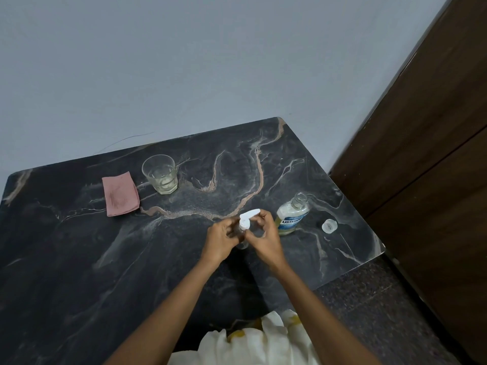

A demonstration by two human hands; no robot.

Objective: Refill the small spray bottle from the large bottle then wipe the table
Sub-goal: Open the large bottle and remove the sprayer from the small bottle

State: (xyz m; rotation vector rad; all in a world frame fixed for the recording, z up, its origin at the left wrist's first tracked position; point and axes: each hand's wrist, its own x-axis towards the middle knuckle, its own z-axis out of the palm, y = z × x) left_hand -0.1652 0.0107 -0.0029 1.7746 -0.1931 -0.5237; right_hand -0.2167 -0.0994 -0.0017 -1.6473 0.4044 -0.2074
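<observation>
Head view. Reference landmark: the large bottle [292,216], standing upright near the right edge of the table [79,259].

1. Large bottle: clear plastic, blue-and-white label facing the camera, mouth uncovered. Pale yellowish liquid is visible in its lower part.
2. Cap [329,226]: lies on the table just right of the large bottle, not touching it.
3. Small spray bottle [242,242]: located just left of the large bottle, apart from it, held between both hands. Its clear body stands roughly upright; the base is at or close to the table surface, and contact cannot be confirmed.
4. Spray head [248,218]: white, positioned at the top of the small spray bottle, nozzle pointing toward the large bottle. Whether it is threaded on cannot be determined.
5. Left hand [220,238]: on the side of the small spray bottle away from the large bottle, fingers curled round the clear body.
6. Right hand [266,239]: between the small spray bottle and the large bottle, fingertips pinching the spray head.
7. Glass [160,173]: well left of the large bottle and farther back, upright, with a little clear liquid at the bottom.
8. Cloth [120,194]: pink, folded flat, beyond the glass as seen from the large bottle, just beside the glass.
9. Wall [184,61]: grey, behind the large bottle.
10. Wooden panel [434,167]: brown, right of the large bottle, past the table edge.
</observation>
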